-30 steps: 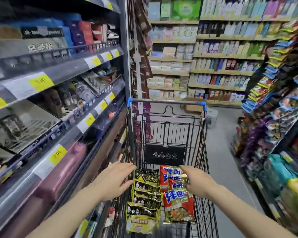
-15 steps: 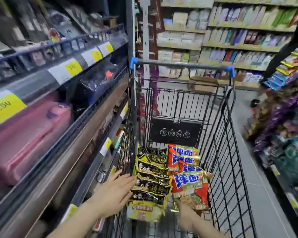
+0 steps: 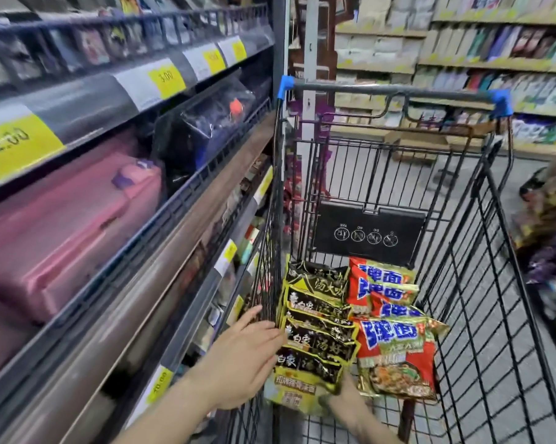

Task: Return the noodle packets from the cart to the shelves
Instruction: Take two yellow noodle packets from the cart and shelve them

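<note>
Black-and-yellow noodle packets (image 3: 318, 328) overlap lengthwise along the cart (image 3: 481, 283) (red row (image 3: 395, 331) alongside).

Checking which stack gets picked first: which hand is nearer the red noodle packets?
Right. The right hand reaches in low, just beside the front of the red noodle packets. The left hand is at the black-and-yellow packets, which lie between it and the red ones.

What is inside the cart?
The cart holds black noodle packets and red noodle packets, overlapping in two rows. Anything underneath them is covered.
</note>
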Action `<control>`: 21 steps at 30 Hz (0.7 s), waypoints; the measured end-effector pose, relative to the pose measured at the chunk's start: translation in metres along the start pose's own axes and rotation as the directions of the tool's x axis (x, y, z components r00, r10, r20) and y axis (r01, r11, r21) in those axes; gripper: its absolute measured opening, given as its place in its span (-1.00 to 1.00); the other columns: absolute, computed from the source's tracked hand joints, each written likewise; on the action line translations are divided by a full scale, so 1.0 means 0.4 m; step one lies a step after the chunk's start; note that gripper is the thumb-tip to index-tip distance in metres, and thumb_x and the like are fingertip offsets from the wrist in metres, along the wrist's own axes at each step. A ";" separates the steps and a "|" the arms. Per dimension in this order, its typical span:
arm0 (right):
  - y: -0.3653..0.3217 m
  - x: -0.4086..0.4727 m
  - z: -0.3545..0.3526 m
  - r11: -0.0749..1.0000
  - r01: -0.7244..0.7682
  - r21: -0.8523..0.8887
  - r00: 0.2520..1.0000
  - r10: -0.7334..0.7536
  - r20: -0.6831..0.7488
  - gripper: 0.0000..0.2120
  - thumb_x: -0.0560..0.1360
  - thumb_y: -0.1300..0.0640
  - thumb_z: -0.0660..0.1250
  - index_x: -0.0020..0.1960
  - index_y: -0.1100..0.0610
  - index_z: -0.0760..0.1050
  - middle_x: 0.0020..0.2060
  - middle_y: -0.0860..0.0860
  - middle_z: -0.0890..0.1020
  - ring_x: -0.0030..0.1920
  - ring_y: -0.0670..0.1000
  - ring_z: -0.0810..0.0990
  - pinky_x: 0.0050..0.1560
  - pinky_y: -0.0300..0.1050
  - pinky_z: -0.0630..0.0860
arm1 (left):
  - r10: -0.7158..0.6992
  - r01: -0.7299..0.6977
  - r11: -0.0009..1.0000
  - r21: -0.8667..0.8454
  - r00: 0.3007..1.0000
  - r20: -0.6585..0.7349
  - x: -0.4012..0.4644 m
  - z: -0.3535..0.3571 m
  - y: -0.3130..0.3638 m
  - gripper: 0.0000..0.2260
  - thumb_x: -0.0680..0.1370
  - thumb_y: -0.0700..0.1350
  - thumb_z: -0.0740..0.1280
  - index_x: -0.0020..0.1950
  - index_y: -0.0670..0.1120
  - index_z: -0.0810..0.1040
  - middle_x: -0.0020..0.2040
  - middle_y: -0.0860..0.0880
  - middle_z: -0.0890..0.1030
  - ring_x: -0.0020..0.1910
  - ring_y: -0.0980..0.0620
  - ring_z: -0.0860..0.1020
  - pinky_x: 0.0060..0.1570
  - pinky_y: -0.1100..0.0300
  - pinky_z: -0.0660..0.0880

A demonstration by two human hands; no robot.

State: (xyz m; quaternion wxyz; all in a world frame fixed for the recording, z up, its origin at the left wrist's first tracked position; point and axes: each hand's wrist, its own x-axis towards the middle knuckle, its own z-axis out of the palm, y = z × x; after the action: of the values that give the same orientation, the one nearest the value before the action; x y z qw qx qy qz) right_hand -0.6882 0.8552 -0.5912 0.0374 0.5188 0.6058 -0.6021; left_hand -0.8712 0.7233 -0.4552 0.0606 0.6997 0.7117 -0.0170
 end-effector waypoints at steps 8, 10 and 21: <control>-0.001 0.001 0.038 0.995 -0.016 -0.094 0.996 0.007 -0.091 -0.38 0.30 0.12 0.54 0.31 0.12 0.43 0.12 -0.01 0.61 0.08 -0.01 0.51 0.30 -0.14 0.41 | 0.043 -0.046 0.998 -0.037 0.995 -0.086 0.004 0.008 -0.008 -0.64 0.60 0.03 0.02 0.26 0.06 0.51 0.11 0.17 0.62 0.18 0.15 0.53 0.39 -0.14 0.16; 0.007 -0.004 0.045 0.996 0.050 -0.080 0.989 -0.060 -0.134 -0.50 0.27 0.12 0.56 0.16 0.08 0.51 0.07 -0.07 0.57 0.07 -0.06 0.47 0.31 -0.17 0.37 | 0.043 -0.044 0.999 -0.011 0.995 -0.088 0.003 0.012 -0.011 -0.65 0.59 0.03 0.04 0.23 0.08 0.54 0.08 0.20 0.63 0.14 0.18 0.55 0.37 -0.12 0.21; -0.071 -0.160 -0.153 0.973 0.178 0.147 0.937 -0.122 -0.329 -0.94 0.41 0.30 0.44 -0.24 0.25 0.61 -0.36 0.01 0.67 -0.26 0.02 0.63 -0.48 -0.41 0.41 | 0.017 -0.020 0.982 0.188 1.000 0.020 0.018 -0.026 0.022 -0.54 0.34 0.07 0.41 0.21 -0.05 0.57 0.16 0.00 0.63 0.21 -0.07 0.54 0.42 -0.12 0.07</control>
State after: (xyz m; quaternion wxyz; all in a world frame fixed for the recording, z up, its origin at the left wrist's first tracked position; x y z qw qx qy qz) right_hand -0.6425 0.8721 -0.5121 -0.1523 0.5621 0.5867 -0.5627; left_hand -0.8632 0.7318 -0.4451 0.0009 0.7088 0.6997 -0.0897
